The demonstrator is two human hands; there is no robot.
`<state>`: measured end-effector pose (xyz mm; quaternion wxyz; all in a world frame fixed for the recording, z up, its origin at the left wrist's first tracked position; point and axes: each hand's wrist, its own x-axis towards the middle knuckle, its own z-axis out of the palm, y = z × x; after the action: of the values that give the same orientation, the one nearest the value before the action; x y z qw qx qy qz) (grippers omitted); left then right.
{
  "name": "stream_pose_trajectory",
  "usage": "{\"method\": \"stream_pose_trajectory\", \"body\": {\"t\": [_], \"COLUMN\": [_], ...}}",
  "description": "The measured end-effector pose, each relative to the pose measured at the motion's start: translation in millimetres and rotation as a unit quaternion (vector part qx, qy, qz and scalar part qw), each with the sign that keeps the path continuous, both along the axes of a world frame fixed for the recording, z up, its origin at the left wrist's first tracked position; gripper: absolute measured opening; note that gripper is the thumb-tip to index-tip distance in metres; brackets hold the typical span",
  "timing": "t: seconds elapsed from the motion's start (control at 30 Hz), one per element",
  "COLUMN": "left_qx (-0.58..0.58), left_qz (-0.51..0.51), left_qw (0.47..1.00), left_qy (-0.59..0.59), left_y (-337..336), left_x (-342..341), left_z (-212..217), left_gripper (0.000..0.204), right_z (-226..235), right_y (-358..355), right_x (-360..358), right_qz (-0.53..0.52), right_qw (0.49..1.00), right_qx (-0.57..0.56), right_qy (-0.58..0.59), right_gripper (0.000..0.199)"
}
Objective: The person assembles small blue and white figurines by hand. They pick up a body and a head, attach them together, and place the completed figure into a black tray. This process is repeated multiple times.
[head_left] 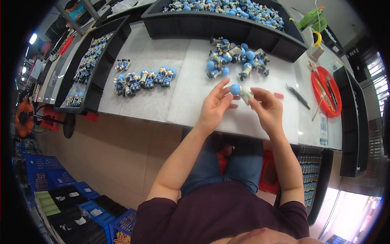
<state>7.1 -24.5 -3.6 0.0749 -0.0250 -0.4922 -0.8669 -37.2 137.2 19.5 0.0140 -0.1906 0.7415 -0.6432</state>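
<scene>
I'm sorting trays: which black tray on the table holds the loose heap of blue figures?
The far black tray, heaped with loose figures; the left tray holds them in neat rows.

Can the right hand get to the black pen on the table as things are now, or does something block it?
Probably yes. The black pen lies just right of the right hand, with bare table between. But that hand, with the left hand, holds a small blue-headed figure.
</scene>
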Motion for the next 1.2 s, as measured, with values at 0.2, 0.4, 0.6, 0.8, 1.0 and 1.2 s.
{"method": "stream_pose_trajectory", "body": {"t": [0.2, 0.4, 0.6, 0.8, 1.0, 1.2], "left_qx": [-0.051, -0.045, -0.055, -0.061, -0.06, -0.062], "left_qz": [-0.071, -0.061, -0.056, -0.067, -0.076, -0.077], "left_qw": [0.996, 0.996, 0.996, 0.994, 0.994, 0.994], "left_qy": [-0.028, -0.04, -0.05, -0.062, -0.054, -0.053], "left_y": [-6, -4, -2, -2, -3, -4], "left_x": [-1, -3, -5, -3, -3, -3], "left_z": [-1, 1, 0, 0, 1, 0], "left_gripper": [0.034, 0.034, 0.034, 0.034, 0.035, 0.035], "right_z": [-9, -5, -9, 9, -1, 0], "right_y": [6, 50, 68, 41, 37, 33], "right_x": [23, -30, -43, -4, 1, 6], "right_qz": [0.014, -0.14, -0.091, 0.009, 0.09, 0.058], "right_qw": [1.0, 0.896, 0.918, 0.976, 0.895, 0.897], "right_qx": [-0.007, 0.295, 0.318, -0.111, -0.281, -0.281], "right_qy": [-0.015, 0.301, 0.218, -0.185, -0.336, -0.336], "right_gripper": [0.027, 0.029, 0.027, 0.025, 0.033, 0.032]}}
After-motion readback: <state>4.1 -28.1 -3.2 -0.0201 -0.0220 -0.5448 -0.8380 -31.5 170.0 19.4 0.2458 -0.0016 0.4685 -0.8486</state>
